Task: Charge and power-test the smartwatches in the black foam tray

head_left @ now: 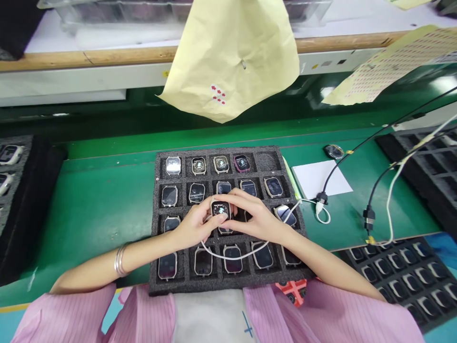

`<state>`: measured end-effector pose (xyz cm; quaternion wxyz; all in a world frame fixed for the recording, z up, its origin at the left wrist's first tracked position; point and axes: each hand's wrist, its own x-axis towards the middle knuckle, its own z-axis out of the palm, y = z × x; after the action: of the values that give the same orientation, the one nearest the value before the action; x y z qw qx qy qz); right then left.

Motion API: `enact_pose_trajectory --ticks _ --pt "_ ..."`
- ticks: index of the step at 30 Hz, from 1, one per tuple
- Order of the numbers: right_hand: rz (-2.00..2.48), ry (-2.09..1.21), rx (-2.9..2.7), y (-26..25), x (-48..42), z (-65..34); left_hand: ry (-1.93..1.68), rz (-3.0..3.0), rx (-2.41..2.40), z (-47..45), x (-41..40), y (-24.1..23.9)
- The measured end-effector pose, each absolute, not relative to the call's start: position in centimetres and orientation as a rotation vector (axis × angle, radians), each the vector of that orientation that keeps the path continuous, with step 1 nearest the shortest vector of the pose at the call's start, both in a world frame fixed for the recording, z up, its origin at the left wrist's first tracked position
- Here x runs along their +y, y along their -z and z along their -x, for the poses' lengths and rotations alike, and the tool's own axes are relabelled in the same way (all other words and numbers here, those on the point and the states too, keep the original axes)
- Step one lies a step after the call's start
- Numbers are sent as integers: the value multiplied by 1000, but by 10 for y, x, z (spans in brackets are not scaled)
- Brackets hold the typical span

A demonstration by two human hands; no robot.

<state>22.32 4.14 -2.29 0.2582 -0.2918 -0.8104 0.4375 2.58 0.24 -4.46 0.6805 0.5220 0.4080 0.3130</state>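
A smartwatch case (220,208) with a lit dial is held up between my two hands. My left hand (194,223) grips it from the left, with the thumb across its lower edge. From the right, my right hand (260,218) has its fingers and thumb closed around the watch. Beneath both hands lies a black foam tray (200,287) with strapless watches in its compartments. In its far row are a purple-framed watch (242,163) and several others with lit screens. A white cable (243,257) loops under my hands; its end near the watch is hidden.
White paper (310,178) lies right of the tray, near a cable connector (320,204). More foam trays stand at the left (26,200) and lower right (400,271). Yellow paper (235,57) hangs from the shelf edge. A black cable (371,138) crosses the right side.
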Motion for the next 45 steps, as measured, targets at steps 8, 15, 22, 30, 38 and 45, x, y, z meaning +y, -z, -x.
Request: enact_pose_trajectory --ticks 8,15,22,30,38,45 --pt "792 -1401 -2198 24 39 -224 -607 -1432 940 -23 3 39" --pt "721 -1458 -2049 30 34 -223 -545 -1518 923 -23 2 39" --pt "722 -1485 -1954 35 30 -220 -571 -1468 881 -23 2 41" --pt "758 -1527 -1948 38 29 -221 -588 -1413 858 -23 2 42" --pt "661 -1878 -1681 30 35 -222 -667 -1258 753 -23 1 48" --pt "699 -2088 -1417 30 31 -222 -652 -1168 604 -19 -2 52"
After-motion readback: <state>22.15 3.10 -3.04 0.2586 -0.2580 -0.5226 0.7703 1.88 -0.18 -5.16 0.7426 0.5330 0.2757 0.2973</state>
